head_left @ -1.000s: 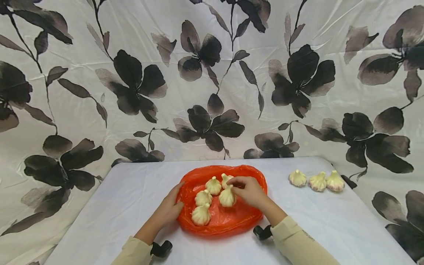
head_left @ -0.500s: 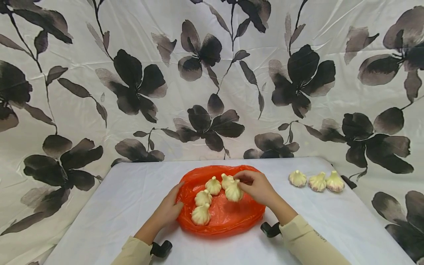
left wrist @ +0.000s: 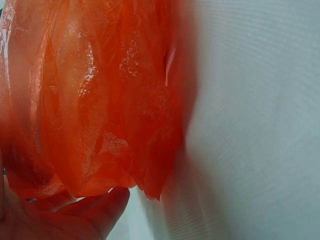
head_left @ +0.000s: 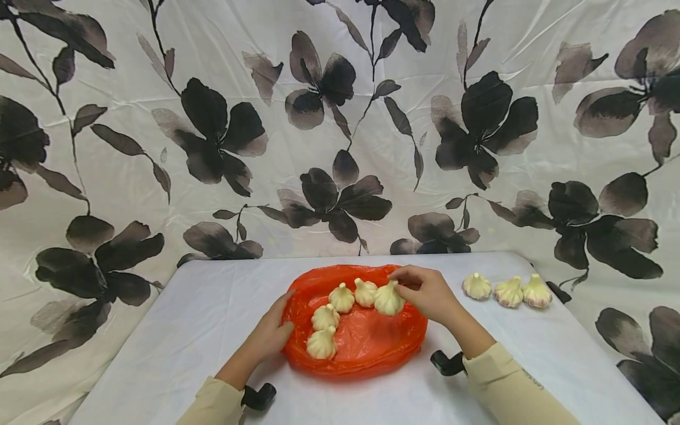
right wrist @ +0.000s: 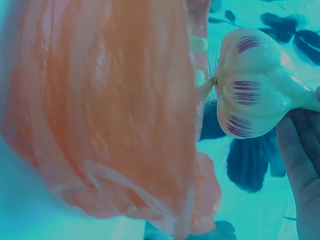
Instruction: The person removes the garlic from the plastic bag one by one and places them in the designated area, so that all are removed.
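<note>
In the head view, my right hand [head_left: 427,295] pinches a garlic bulb [head_left: 389,299] by its stem, over the right part of a red plastic bag [head_left: 366,348] with its mouth spread wide. The right wrist view shows this garlic bulb [right wrist: 252,85] with purple streaks and roots, raised above the bag's side [right wrist: 120,115]. My left hand [head_left: 265,336] holds the bag's left side; its fingers [left wrist: 107,207] lie against the plastic in the left wrist view. Several other pale garlic bulbs [head_left: 325,317] sit inside the bag in a curved row along its left and back.
Three garlic bulbs [head_left: 509,291] rest on the white tabletop [head_left: 552,354] at the back right. A floral cloth [head_left: 329,118] hangs behind the table. Black wrist mounts [head_left: 447,362] stick out beside both sleeves.
My right hand has moved to the right and slightly back with the pinched garlic bulb, away from the middle of the bag. The left hand keeps its hold on the bag's side.
</note>
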A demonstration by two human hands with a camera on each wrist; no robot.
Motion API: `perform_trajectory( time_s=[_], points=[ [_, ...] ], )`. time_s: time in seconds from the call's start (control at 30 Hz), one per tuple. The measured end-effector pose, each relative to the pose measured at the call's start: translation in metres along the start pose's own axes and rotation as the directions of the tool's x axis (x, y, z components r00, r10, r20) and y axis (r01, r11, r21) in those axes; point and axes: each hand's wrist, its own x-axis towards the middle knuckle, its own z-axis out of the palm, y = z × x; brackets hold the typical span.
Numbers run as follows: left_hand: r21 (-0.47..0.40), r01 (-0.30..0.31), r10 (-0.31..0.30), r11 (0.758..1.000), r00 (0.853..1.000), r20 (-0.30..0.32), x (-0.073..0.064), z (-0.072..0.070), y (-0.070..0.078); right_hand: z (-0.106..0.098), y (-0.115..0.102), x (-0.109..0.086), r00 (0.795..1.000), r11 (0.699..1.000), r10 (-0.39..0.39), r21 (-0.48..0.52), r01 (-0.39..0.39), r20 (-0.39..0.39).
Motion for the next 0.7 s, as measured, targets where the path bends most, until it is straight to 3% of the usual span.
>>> perform_trajectory(
  time_s=[0.47,0.7],
  points=[
    [0.012,-0.013,0.013,1.000,1.000,0.000,0.003,-0.002,-0.001,-0.036,-0.005,-0.007,0.998,0.999,0.012,-0.033,-0.014,-0.065],
    [0.013,-0.008,0.008,1.000,1.000,-0.004,0.003,-0.002,-0.001,-0.054,0.002,-0.011,0.995,0.997,-0.024,-0.071,0.017,-0.102]
  ],
)
